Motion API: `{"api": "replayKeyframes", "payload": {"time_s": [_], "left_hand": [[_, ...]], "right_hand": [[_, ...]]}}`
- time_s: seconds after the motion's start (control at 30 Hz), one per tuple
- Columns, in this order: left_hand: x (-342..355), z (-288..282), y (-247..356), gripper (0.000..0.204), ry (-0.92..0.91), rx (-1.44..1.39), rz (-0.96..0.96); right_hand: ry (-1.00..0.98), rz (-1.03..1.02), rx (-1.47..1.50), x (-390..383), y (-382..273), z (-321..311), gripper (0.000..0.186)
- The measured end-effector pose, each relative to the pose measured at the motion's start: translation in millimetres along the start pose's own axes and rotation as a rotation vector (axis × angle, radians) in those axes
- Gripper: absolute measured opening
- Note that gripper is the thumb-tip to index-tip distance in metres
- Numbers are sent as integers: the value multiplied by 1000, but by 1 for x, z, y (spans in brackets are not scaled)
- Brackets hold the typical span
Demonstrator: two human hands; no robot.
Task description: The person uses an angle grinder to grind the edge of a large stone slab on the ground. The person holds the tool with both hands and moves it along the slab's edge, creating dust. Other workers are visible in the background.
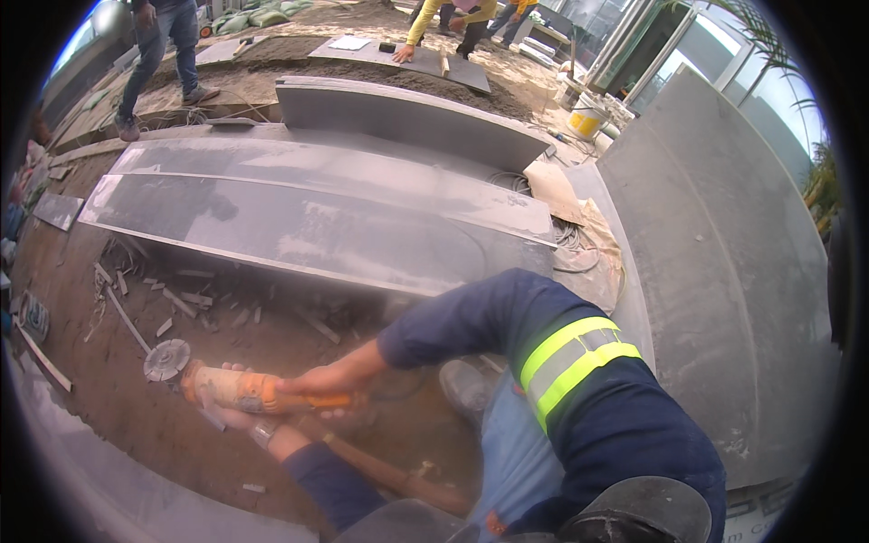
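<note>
An orange angle grinder is held low over the dirt at the lower left. Its round segmented cutting disc points left, with the slots between its segments showing. My right hand is wrapped round the grinder's rear grip, its arm reaching across from the right in a dark sleeve with a reflective band. Under the front of the tool body, my left hand closes around it from below, with a watch on the wrist. The disc is apart from the large grey slab beyond it.
Narrow cut strips litter the dirt. Another grey slab stands on edge behind the flat ones. A big dark slab rises at right. Cables lie near a bucket. Other people work at the back; one stands at left.
</note>
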State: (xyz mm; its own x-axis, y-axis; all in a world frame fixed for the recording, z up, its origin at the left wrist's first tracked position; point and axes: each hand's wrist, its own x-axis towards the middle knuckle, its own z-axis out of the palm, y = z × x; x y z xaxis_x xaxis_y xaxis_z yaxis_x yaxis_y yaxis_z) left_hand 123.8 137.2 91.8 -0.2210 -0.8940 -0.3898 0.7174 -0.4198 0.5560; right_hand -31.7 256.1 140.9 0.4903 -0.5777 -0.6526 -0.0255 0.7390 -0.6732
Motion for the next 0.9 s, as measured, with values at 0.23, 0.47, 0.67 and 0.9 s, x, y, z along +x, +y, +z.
{"api": "replayKeyframes", "payload": {"time_s": [0.23,0.47,0.67,0.9], "left_hand": [[7,-9,-4,63,-10,26,-21],[1,-5,-9,66,-27,21,11],[-15,10,-4,66,35,-22,-28],[2,-5,-15,61,-8,-255,-52]], "right_hand": [[-10,32,48,7,7,-5,82],[11,35,9,-10,2,2,78],[119,23,-9,-6,4,6,82],[111,162,71,-2,6,6,85]]}}
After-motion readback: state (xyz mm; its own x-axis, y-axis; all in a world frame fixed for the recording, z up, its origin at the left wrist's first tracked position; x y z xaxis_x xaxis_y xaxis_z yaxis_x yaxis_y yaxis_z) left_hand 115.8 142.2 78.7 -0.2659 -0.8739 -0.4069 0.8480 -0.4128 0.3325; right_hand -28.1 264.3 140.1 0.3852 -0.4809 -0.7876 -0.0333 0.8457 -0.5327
